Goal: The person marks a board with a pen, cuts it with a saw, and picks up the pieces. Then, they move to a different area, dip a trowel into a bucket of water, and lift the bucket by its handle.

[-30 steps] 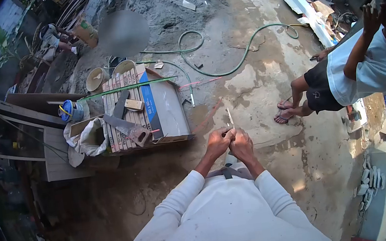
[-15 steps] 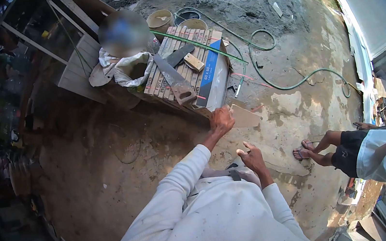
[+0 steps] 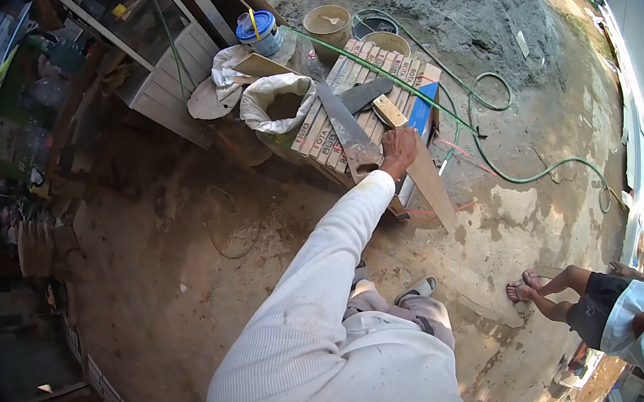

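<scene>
My left hand [image 3: 401, 150] is closed on the upper end of a thin, tan, tapered board [image 3: 430, 191], which slants down past the front corner of the stacked tile boxes [image 3: 322, 137]. Just left of the hand lies a handsaw [image 3: 347, 128], its wooden handle toward me. A small wooden block [image 3: 389, 111] sits immediately beyond my knuckles, beside a dark flat piece [image 3: 365, 95] on the boxes. My right hand is out of view.
An open white sack [image 3: 274, 85] stands left of the boxes, with a blue-lidded bucket [image 3: 264, 38] and a tan bucket [image 3: 327, 21] behind. A green hose [image 3: 535, 179] winds across the ground to the right, near a sand pile [image 3: 467, 3]. Another person [image 3: 596, 303] is at right.
My left hand has reached forward over the tile boxes with the tapered board, which now points more downward. My right hand has left the view. The camera view has shifted.
</scene>
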The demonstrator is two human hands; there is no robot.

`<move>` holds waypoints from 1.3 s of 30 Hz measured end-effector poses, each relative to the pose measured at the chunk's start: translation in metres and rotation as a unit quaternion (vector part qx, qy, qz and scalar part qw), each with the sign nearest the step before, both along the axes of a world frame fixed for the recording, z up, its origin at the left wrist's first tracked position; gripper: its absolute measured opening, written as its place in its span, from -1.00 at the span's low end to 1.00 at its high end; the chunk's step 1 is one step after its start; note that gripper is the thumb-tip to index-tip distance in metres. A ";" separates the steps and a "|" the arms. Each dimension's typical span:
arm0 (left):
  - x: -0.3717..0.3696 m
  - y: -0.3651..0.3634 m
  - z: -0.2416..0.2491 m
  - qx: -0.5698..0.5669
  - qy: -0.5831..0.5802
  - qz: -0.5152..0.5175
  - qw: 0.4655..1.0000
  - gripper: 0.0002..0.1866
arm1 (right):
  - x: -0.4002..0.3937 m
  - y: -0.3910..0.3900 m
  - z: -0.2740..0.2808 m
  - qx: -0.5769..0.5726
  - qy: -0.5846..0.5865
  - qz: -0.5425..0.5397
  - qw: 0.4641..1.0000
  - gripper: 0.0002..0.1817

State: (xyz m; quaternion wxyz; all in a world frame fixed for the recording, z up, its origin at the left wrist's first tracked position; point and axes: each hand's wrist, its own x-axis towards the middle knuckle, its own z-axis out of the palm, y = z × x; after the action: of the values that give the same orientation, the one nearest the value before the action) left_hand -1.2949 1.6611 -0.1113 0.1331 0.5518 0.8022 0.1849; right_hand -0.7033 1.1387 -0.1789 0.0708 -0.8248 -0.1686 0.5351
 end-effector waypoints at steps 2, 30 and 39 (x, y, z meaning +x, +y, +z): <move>-0.006 0.011 -0.008 -0.033 -0.017 0.037 0.999 -0.77 | -0.006 -0.002 -0.001 0.003 0.001 0.035 0.999 -0.84; 0.268 -0.142 -0.052 -0.311 -0.134 0.174 0.925 -0.28 | 0.096 0.596 0.388 0.547 0.474 0.229 0.651 -0.56; 0.333 -0.183 -0.189 -0.600 -0.106 -0.061 0.791 -0.41 | 0.096 0.730 0.443 0.492 0.708 0.228 0.452 -0.95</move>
State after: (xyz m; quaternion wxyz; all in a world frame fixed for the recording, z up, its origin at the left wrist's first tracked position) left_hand -0.9620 1.4780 -0.3000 0.5323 0.3857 0.6977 -0.2846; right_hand -0.6068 1.8682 0.2646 0.4350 0.0792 -0.4771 0.7596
